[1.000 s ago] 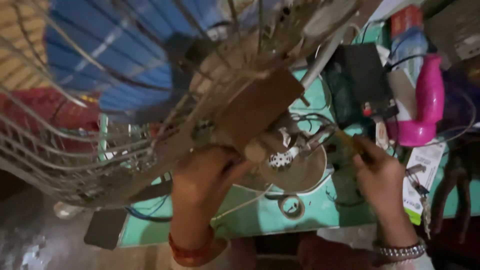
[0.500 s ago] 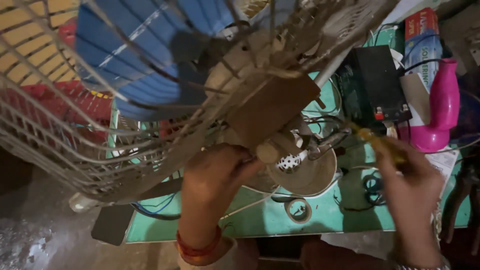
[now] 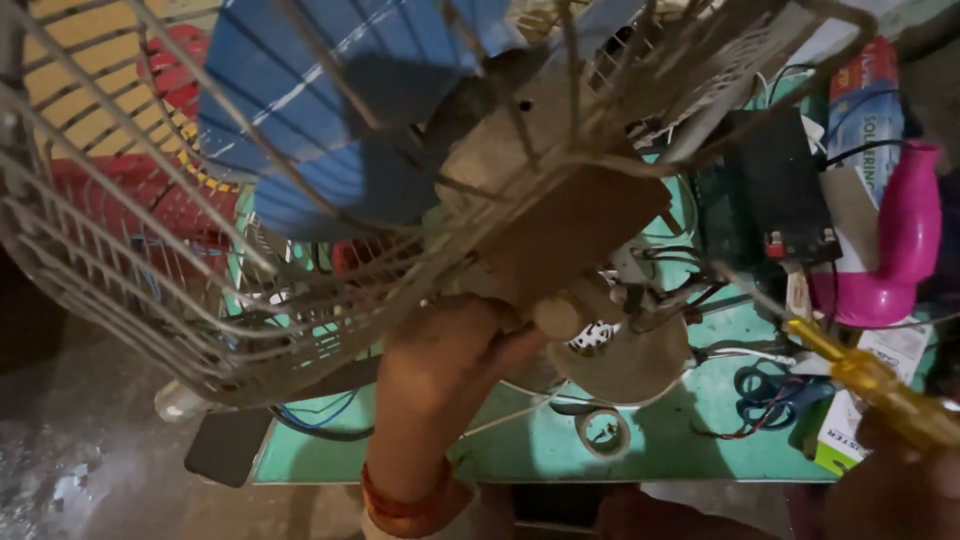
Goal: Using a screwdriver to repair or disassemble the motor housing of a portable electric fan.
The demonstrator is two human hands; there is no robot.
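Note:
A table fan with blue blades (image 3: 330, 120) inside a grey wire cage (image 3: 150, 290) is tipped over above a green table (image 3: 500, 450). My left hand (image 3: 440, 370) grips the fan at the back of its brown motor housing (image 3: 570, 240). Loose wires and bare parts (image 3: 660, 300) hang by the fan's round base (image 3: 630, 360). My right hand (image 3: 890, 480), low at the right edge, holds a yellow-handled screwdriver (image 3: 880, 385) whose tip points up-left toward the wires, a little apart from them.
A black box-shaped battery (image 3: 770, 200), a pink hair dryer (image 3: 900, 250), blue-handled scissors (image 3: 775, 390), a tape roll (image 3: 603, 430) and small cartons lie on the table. A red basket (image 3: 110, 220) sits at the left. Grey floor shows below left.
The screwdriver and my right hand have drawn back to the right and downward, away from the fan's wiring. My left hand keeps its hold on the fan, which fills more of the view.

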